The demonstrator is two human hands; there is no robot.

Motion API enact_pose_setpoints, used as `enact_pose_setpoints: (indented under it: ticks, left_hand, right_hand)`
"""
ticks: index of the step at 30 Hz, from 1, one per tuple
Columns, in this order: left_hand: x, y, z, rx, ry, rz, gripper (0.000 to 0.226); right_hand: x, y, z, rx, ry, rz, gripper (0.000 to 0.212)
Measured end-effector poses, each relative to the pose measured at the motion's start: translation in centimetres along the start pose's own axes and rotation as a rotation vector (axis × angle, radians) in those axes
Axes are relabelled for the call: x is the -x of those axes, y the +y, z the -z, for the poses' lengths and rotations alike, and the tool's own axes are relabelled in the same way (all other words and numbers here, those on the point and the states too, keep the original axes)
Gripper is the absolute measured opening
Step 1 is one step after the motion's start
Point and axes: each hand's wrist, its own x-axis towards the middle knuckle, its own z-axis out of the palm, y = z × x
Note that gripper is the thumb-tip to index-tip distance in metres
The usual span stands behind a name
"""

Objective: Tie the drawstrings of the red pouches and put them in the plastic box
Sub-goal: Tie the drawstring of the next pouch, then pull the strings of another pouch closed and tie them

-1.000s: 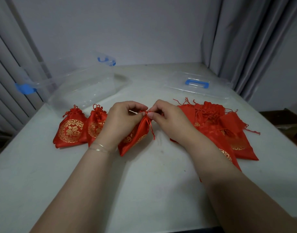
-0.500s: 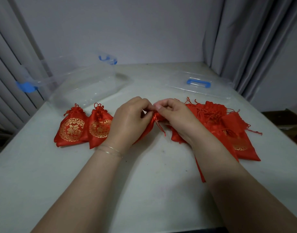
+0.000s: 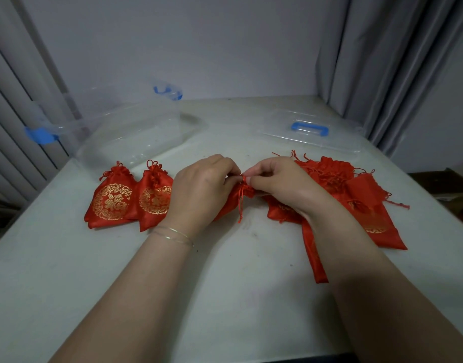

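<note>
My left hand and my right hand meet at the neck of a red pouch. Both pinch its drawstring, whose loose ends hang down between them. My left hand covers most of that pouch. Two tied red pouches with gold print lie to the left, one beside the other. A heap of several untied red pouches lies to the right, partly under my right forearm. The clear plastic box with blue latches stands at the back left and holds no pouches.
The box's clear lid with a blue handle lies at the back right. The white table ends at a wall behind. Grey curtains hang at the right and vertical blinds at the left.
Both hands shifted right with the pouch, uncovering the second tied pouch. The pouch's neck is now gathered and the string ends hang straight down.
</note>
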Motion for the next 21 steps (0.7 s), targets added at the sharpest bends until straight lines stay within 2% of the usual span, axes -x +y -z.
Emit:
enact_pose_setpoints:
  ticks: [6, 10, 16, 21]
  left_hand:
    - [0.0, -0.2, -0.2, -0.005, -0.092, 0.023, 0.011]
    - [0.1, -0.8, -0.4, 0.057, -0.221, -0.018, 0.008]
    - [0.0, -0.7, 0.2, 0.259, -0.419, 0.080, 0.005]
    - [-0.2, -0.7, 1.2, 0.280, -0.457, 0.145, 0.011]
  right_hand:
    - [-0.5, 0.7, -0.5, 0.462, 0.158, 0.102, 0.009]
    - [-0.5, 1.0, -0.5, 0.580, 0.151, 0.150, 0.008]
    - [-0.5, 0.7, -1.1, 0.684, 0.103, 0.158, 0.010]
    - [-0.6, 0.6, -1.7, 0.659, 0.192, 0.252, 0.013]
